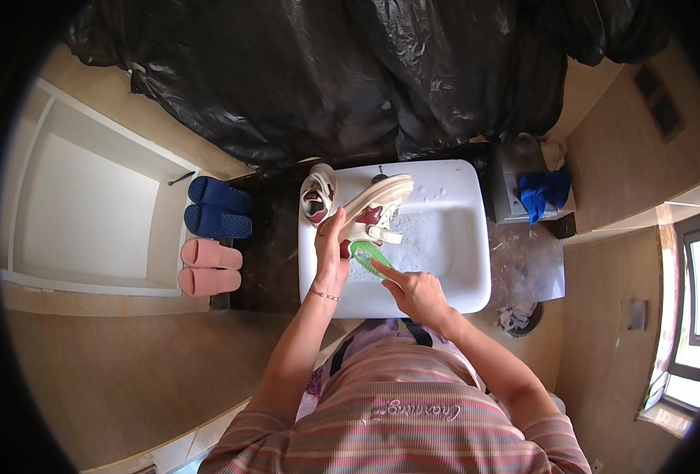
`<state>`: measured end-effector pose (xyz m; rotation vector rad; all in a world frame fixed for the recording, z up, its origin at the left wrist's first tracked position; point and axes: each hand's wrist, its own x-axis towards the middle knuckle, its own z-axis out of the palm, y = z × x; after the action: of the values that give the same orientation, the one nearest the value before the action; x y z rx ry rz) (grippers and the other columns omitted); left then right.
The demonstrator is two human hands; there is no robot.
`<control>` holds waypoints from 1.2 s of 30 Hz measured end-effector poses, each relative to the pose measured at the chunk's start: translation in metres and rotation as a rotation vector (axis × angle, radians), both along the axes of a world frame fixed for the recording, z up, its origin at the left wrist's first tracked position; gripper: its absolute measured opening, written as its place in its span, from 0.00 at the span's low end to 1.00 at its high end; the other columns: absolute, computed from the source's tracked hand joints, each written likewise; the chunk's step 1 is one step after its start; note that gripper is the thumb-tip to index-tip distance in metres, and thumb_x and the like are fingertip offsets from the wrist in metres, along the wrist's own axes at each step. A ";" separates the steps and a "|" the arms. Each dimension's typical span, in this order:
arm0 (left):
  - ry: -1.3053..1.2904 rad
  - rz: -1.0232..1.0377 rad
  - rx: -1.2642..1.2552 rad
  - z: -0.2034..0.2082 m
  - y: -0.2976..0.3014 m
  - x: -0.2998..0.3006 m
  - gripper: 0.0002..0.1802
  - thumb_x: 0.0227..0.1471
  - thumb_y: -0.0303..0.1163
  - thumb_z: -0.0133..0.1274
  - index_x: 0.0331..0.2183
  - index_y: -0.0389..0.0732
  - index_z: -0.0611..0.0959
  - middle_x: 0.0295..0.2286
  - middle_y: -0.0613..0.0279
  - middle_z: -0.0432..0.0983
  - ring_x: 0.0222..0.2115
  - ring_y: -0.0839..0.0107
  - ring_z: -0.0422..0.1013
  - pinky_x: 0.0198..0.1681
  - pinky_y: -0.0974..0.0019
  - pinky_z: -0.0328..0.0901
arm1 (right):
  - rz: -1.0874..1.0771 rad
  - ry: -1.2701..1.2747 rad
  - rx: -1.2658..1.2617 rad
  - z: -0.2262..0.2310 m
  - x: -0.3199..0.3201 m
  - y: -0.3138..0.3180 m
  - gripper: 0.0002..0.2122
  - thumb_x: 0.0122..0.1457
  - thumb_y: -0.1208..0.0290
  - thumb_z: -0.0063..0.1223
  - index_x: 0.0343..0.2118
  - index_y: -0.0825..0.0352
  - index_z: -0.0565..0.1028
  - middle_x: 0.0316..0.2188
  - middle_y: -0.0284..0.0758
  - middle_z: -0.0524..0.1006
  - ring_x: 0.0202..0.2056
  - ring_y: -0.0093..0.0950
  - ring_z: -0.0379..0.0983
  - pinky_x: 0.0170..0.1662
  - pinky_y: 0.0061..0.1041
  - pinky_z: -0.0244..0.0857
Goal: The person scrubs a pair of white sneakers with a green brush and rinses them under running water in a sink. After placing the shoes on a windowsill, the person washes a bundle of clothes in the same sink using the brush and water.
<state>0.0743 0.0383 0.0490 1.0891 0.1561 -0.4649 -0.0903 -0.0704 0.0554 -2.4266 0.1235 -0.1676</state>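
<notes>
My left hand (332,254) grips a white sneaker (380,207) with dark red patches, tilted above the white sink (471,261). Its strap hangs loose toward the basin. In my right hand (421,299) is a green scrub brush (372,259), pressed against or close to the near end of the sneaker; the exact contact is hidden. My index finger stretches along the brush's back. A matching sneaker (318,194) rests on the sink's far left corner. Suds and water (417,245) lie in the basin, and a dark faucet (380,177) stands behind the raised sneaker.
Blue slippers (219,207) and pink slippers (211,267) sit left of the sink. A blue cloth (543,193) drapes over a pale box at right. Below the dark counter (535,261) stands a bin (522,317) with crumpled waste. Black plastic sheeting (326,79) hangs behind.
</notes>
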 end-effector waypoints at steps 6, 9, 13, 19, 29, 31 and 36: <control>-0.063 -0.001 0.077 -0.017 0.000 -0.013 0.18 0.48 0.40 0.61 0.33 0.35 0.79 0.30 0.63 0.75 0.30 0.75 0.71 0.32 0.72 0.65 | -0.055 0.009 -0.014 0.000 0.019 0.008 0.21 0.59 0.64 0.49 0.56 0.44 0.66 0.14 0.43 0.73 0.17 0.44 0.71 0.23 0.41 0.66; 0.027 -0.028 -0.030 -0.004 0.009 0.002 0.18 0.51 0.41 0.58 0.36 0.35 0.80 0.33 0.62 0.77 0.32 0.75 0.72 0.33 0.70 0.67 | -0.017 0.029 0.011 0.001 0.006 0.010 0.22 0.58 0.64 0.49 0.57 0.44 0.65 0.14 0.42 0.73 0.17 0.43 0.71 0.23 0.40 0.66; 0.006 0.080 0.002 -0.009 0.008 -0.008 0.18 0.51 0.40 0.58 0.37 0.35 0.80 0.33 0.64 0.76 0.32 0.76 0.71 0.34 0.71 0.67 | -0.005 0.068 -0.033 0.015 0.009 0.005 0.21 0.58 0.64 0.49 0.56 0.47 0.66 0.14 0.42 0.73 0.17 0.43 0.71 0.22 0.41 0.66; 0.061 -0.051 -0.074 0.001 0.016 -0.002 0.18 0.52 0.41 0.56 0.38 0.36 0.79 0.34 0.62 0.77 0.34 0.74 0.72 0.37 0.69 0.68 | 0.020 -0.005 -0.018 0.007 0.010 0.011 0.20 0.59 0.65 0.48 0.56 0.48 0.66 0.13 0.43 0.72 0.17 0.42 0.71 0.21 0.40 0.65; 0.082 -0.003 -0.113 -0.005 0.021 -0.004 0.19 0.54 0.42 0.54 0.42 0.37 0.78 0.39 0.60 0.76 0.36 0.71 0.73 0.39 0.69 0.68 | -0.018 0.076 -0.064 0.008 0.006 0.022 0.23 0.60 0.64 0.46 0.59 0.45 0.61 0.16 0.42 0.74 0.17 0.40 0.73 0.21 0.39 0.68; 0.092 0.051 -0.177 -0.003 0.022 0.000 0.21 0.54 0.42 0.54 0.44 0.38 0.77 0.41 0.60 0.75 0.39 0.71 0.72 0.42 0.67 0.68 | -0.011 0.108 -0.099 0.017 -0.003 0.020 0.24 0.60 0.64 0.46 0.60 0.44 0.59 0.16 0.42 0.74 0.17 0.39 0.73 0.20 0.39 0.67; 0.062 0.089 -0.087 -0.007 0.007 -0.022 0.22 0.53 0.43 0.55 0.43 0.36 0.77 0.42 0.60 0.75 0.40 0.72 0.71 0.43 0.68 0.67 | -0.110 0.056 -0.119 0.016 0.018 0.013 0.25 0.60 0.63 0.47 0.60 0.44 0.58 0.15 0.42 0.73 0.16 0.39 0.73 0.19 0.38 0.66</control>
<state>0.0519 0.0452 0.0421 0.9787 0.2356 -0.4215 -0.0725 -0.0571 0.0714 -2.5448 0.2796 -0.1599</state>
